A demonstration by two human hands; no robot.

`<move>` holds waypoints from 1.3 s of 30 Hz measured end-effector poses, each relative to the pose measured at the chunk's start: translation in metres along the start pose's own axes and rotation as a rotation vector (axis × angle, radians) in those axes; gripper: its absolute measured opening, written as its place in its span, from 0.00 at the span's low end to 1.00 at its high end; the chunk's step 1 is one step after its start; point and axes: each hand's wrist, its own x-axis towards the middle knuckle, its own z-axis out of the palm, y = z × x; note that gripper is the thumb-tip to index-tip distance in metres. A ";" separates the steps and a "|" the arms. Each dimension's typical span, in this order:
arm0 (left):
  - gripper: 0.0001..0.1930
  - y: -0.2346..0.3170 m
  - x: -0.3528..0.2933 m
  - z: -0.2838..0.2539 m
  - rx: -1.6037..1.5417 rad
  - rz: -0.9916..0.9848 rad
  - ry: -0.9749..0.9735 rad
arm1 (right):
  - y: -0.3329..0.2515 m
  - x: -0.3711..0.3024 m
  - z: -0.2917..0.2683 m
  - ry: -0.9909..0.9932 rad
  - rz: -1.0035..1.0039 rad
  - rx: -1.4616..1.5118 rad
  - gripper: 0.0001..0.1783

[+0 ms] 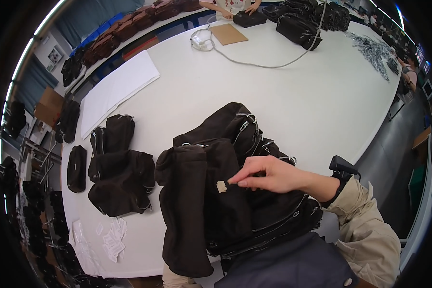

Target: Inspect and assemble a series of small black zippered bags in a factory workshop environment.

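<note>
Dark brown-black fabric bags with silver zips lie in a pile in front of me, the largest bag (216, 120) at its back. Across the pile's left side hangs a long, soft dark bag piece (185, 201). My right hand (269, 175) reaches over the pile from the right, thumb and forefinger pinched together. Just left of those fingertips a small beige scrap (221, 186) shows against the dark cloth. Whether the fingers touch it or hold something tiny is unclear. My left hand is hidden behind the hanging bag; only a bit of beige sleeve (175, 278) shows.
More dark bags (120, 177) lie at the left, with a small pouch (76, 168) beside them. White paper tags (114, 240) are scattered near the left edge. Across the white table (321, 101), a person handles a black bag (249, 18) beside a cable (254, 63).
</note>
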 end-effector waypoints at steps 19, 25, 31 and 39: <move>0.15 0.006 -0.003 -0.014 0.096 0.001 0.030 | -0.005 0.009 0.031 -0.034 -0.162 -0.710 0.18; 0.14 0.009 0.003 -0.011 0.138 -0.005 0.027 | 0.028 0.011 0.023 0.073 -0.228 -0.221 0.16; 0.14 0.013 0.006 -0.008 0.170 0.003 0.034 | -0.004 0.001 -0.014 0.205 0.293 1.029 0.18; 0.14 0.039 -0.024 -0.001 0.180 0.162 0.104 | -0.067 -0.026 -0.019 0.129 -0.018 0.091 0.17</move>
